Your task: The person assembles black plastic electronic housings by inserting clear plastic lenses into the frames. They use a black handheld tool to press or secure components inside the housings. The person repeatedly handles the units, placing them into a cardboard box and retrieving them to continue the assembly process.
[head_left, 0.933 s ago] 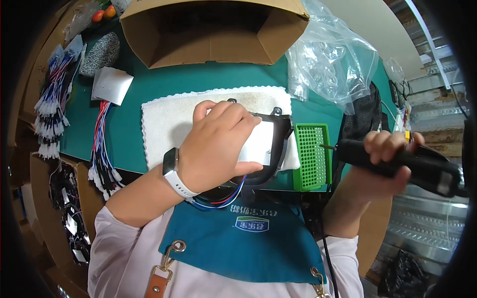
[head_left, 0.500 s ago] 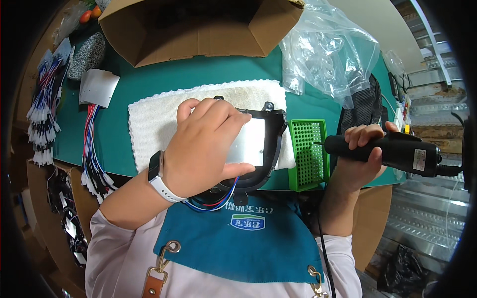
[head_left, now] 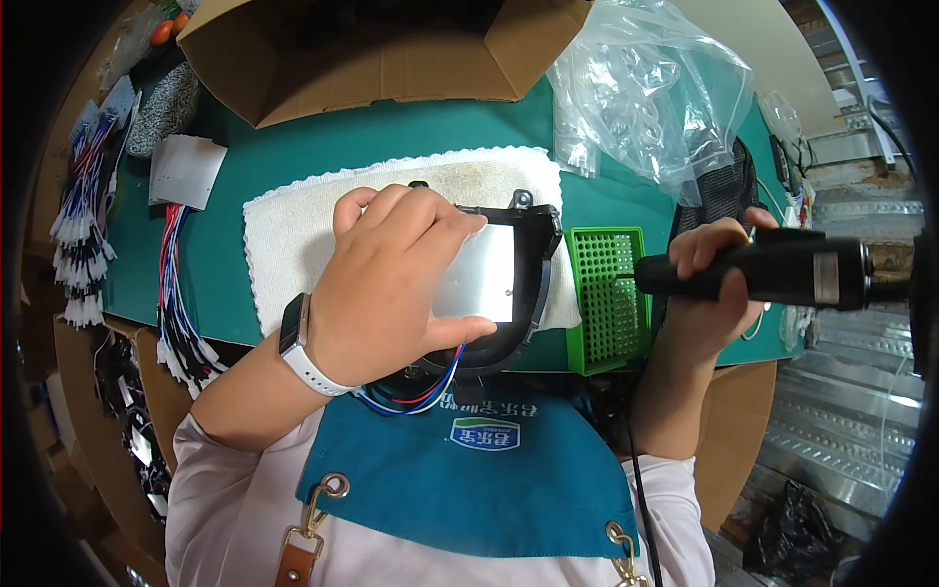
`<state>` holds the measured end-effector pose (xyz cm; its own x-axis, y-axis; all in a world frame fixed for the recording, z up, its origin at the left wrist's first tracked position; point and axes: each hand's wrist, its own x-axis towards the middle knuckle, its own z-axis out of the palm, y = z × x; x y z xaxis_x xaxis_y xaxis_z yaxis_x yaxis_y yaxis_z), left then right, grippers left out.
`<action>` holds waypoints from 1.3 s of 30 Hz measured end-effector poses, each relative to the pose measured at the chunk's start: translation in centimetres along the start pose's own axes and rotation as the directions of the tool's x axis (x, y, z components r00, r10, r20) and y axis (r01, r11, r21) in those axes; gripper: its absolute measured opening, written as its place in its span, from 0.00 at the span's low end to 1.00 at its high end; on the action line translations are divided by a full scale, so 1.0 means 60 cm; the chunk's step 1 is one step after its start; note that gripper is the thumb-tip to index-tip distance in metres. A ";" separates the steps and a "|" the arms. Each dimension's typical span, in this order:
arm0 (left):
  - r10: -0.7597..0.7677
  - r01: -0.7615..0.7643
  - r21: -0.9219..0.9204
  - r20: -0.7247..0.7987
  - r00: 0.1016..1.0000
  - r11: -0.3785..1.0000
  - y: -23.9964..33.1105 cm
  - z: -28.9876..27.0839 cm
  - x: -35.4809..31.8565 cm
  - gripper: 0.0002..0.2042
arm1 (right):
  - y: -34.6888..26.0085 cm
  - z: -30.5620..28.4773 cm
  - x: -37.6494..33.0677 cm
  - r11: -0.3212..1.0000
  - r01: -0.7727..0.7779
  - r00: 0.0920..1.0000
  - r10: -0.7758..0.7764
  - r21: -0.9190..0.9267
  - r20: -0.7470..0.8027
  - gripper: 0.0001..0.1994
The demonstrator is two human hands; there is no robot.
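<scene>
My left hand point(head_left: 391, 264) lies over a flat silver metal plate point(head_left: 487, 279), thumb on its near edge and fingers on its far edge, gripping it. The plate sits in a black plastic housing point(head_left: 538, 259), partly hidden by the hand. Red, blue and white wires point(head_left: 430, 393) hang out near my wrist. My right hand point(head_left: 712, 279) is wrapped round a black electric screwdriver point(head_left: 794, 272), held level. Its bit points left, over a green perforated tray point(head_left: 575, 338) of small holes. Whether the bit touches the tray, I cannot tell.
A white cloth point(head_left: 293, 235) lies under the housing on the green table mat point(head_left: 323, 152). At the back stand an open cardboard box point(head_left: 391, 88) and clear plastic bags point(head_left: 646, 98). More silver plates point(head_left: 188, 173) with wires and bundled cables point(head_left: 83, 245) lie at left.
The screwdriver has swung closer to level, its rear end higher, and my right hand has risen slightly. My left hand keeps its grip on the plate. The whole view has shifted a little.
</scene>
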<state>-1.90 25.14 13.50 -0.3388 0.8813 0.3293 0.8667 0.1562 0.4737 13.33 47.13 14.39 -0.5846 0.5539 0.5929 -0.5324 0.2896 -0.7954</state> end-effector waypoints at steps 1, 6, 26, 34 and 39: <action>0.002 -0.002 0.002 0.001 1.000 1.000 0.000 0.001 0.002 0.32 | -0.004 0.027 -0.010 0.986 -0.001 0.980 -0.032 -0.164 -0.198 0.28; -0.048 0.049 0.039 -0.022 0.999 0.998 0.022 0.005 -0.005 0.33 | -0.009 0.049 -0.034 0.973 0.004 0.912 -0.098 -0.230 -0.398 0.26; 0.137 -0.133 0.040 -0.135 0.981 0.990 -0.007 0.030 -0.085 0.22 | -0.084 0.178 0.007 0.923 0.003 0.980 -0.079 0.386 0.180 0.26; 0.159 -0.160 0.022 -0.303 0.940 0.987 -0.011 0.045 -0.087 0.12 | -0.060 0.214 -0.004 0.951 -0.044 0.974 -0.027 0.305 0.226 0.26; 0.135 -0.141 0.005 -0.304 0.943 0.990 -0.011 0.049 -0.086 0.13 | -0.048 0.222 -0.009 0.960 0.006 0.982 -0.058 0.279 0.178 0.26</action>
<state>0.34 21.79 9.11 -0.3136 0.7164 0.6232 0.9074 0.0328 0.4190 7.01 35.61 18.02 -0.6523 0.3888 0.6507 -0.6855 0.0637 -0.7253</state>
